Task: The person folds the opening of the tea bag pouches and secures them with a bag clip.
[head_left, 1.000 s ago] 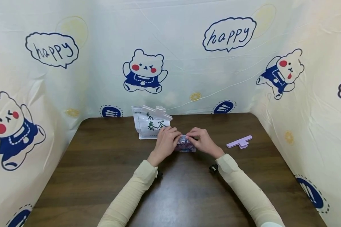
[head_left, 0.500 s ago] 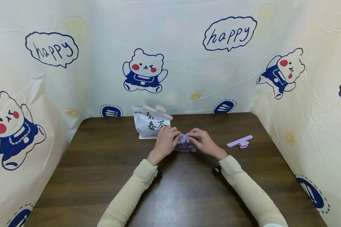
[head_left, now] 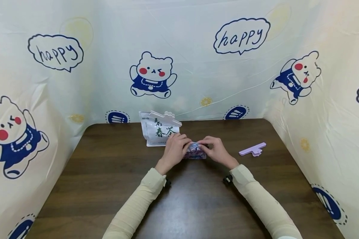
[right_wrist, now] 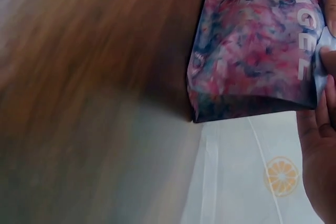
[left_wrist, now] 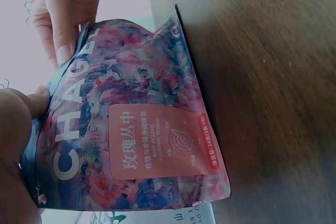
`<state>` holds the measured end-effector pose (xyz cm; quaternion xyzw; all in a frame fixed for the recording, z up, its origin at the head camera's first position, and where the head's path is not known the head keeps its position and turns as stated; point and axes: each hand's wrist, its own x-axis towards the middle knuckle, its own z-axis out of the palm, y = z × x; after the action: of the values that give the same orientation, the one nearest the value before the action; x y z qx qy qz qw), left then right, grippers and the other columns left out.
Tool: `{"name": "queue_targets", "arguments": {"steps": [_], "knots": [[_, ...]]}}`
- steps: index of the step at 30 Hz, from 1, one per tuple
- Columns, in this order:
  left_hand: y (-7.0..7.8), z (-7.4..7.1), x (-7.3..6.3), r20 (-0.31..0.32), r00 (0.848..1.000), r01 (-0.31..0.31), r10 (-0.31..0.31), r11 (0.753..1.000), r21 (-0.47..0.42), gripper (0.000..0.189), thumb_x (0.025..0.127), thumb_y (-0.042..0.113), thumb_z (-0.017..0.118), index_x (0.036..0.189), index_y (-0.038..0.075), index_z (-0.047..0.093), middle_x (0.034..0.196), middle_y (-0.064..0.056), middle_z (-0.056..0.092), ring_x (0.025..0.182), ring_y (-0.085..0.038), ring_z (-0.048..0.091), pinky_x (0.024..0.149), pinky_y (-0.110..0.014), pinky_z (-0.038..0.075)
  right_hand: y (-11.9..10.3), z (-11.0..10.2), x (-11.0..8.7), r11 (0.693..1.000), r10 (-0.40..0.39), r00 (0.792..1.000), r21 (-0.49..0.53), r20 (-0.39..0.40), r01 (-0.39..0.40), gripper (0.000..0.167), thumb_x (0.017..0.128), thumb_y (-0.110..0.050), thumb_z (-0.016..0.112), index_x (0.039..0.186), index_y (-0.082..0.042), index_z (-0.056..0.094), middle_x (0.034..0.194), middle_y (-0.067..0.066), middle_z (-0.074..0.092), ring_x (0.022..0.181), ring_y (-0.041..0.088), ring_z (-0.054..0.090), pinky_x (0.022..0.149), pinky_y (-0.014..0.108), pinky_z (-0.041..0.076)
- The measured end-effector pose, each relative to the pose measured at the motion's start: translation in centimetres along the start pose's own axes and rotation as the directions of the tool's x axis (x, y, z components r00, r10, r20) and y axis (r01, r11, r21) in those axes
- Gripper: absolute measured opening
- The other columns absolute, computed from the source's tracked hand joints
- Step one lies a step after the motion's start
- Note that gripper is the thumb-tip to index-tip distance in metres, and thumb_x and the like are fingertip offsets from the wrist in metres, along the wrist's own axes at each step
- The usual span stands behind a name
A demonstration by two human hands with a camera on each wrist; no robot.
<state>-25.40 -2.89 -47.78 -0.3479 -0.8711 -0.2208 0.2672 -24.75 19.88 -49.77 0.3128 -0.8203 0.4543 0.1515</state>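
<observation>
A pink-and-blue patterned tea pouch stands on the table between both hands. Its pink label, printed "Rose Oolong Flavored Teabag", faces the left wrist view. My left hand pinches one end of the pouch's top edge. At the other end of that edge, my right hand pinches with thumb and fingers. A zip pull dangles near the left hand's end in the left wrist view. Past the left hand is a white tea bag with green characters, and a pale clip lies across its top.
To the right, a lilac bag clip lies on the brown wooden table. A printed cloth curtain surrounds the table's back and sides.
The right hand has shifted slightly to the right along the pouch's top edge. The left hand, the white bag and the lilac clip look unmoved.
</observation>
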Motion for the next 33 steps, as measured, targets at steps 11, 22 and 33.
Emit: {"name": "queue_targets", "arguments": {"steps": [11,22,33], "knots": [[0.2,-0.2,-0.2,-0.026,1.000,-0.001,0.002,0.999,0.046,0.016,0.098,0.024,0.069,0.094,0.013,0.080,0.083,0.001,0.068,0.081,-0.021,0.061,0.077,-0.038,0.044,0.0,0.2,-0.4,0.999,0.048,0.999,0.012,-0.025,-0.047,0.010,0.093,-0.008,0.073,0.100,-0.011,0.080,0.090,0.000,0.071,0.080,0.014,0.062,0.068,0.034,0.054],[0.2,-0.3,-0.3,-0.036,0.999,0.006,-0.003,0.996,0.084,0.013,0.096,0.022,0.071,0.095,0.013,0.080,0.083,0.000,0.068,0.083,-0.022,0.061,0.077,-0.039,0.044,-0.2,0.4,-0.1,0.999,-0.004,1.000,-0.032,-0.019,0.003,0.009,0.091,-0.004,0.075,0.098,-0.005,0.081,0.086,0.003,0.071,0.074,0.012,0.061,0.060,0.039,0.056],[0.1,-0.2,-0.2,0.004,1.000,0.023,-0.023,0.998,0.061,0.017,0.099,0.026,0.068,0.098,0.013,0.080,0.085,0.001,0.069,0.084,-0.021,0.060,0.077,-0.037,0.042,-0.6,-1.0,0.1,0.998,0.062,0.988,0.015,0.139,-0.065,0.019,0.094,0.001,0.069,0.110,-0.004,0.078,0.096,0.007,0.072,0.089,0.019,0.067,0.079,0.030,0.055]]}}
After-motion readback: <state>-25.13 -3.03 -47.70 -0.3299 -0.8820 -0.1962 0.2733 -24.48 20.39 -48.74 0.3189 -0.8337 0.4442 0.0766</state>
